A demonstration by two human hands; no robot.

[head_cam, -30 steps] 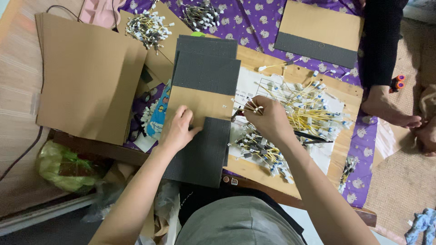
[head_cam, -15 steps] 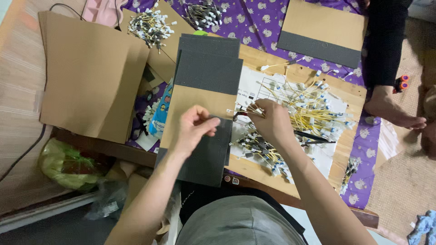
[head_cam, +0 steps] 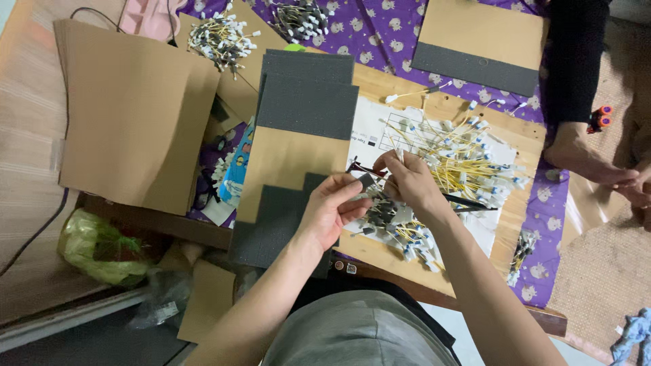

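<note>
Head camera looks straight down on a wooden board (head_cam: 434, 108) laid over a purple patterned cloth (head_cam: 380, 34). Near the centre the left hand (head_cam: 331, 210) and the right hand (head_cam: 407, 179) meet, fingertips almost touching. Between them sits a small grey connector piece (head_cam: 367, 180), pinched by the left thumb and forefinger; the right fingers are closed on a thin white-tipped wire (head_cam: 399, 154) that sticks up at 12 o'clock from that hand (how firmly it is gripped I cannot tell).

At 3 o'clock from the hands lies a loose heap of yellow wires (head_cam: 468, 163) with white ends, spread over a printed paper sheet (head_cam: 373, 129). At 6 o'clock of the right hand a greyer bundle of wires (head_cam: 390, 224) rests on the board. At 9 o'clock lies a brown card with dark foam strips (head_cam: 298, 149), partly under the left wrist. Farther out at 9 o'clock a stack of plain brown cardboard (head_cam: 135, 115) lies on the floor. At 2 o'clock another person's bare foot (head_cam: 583, 163) rests beside the cloth, and a second foam-edged card (head_cam: 481, 41) lies at 1 o'clock.
</note>
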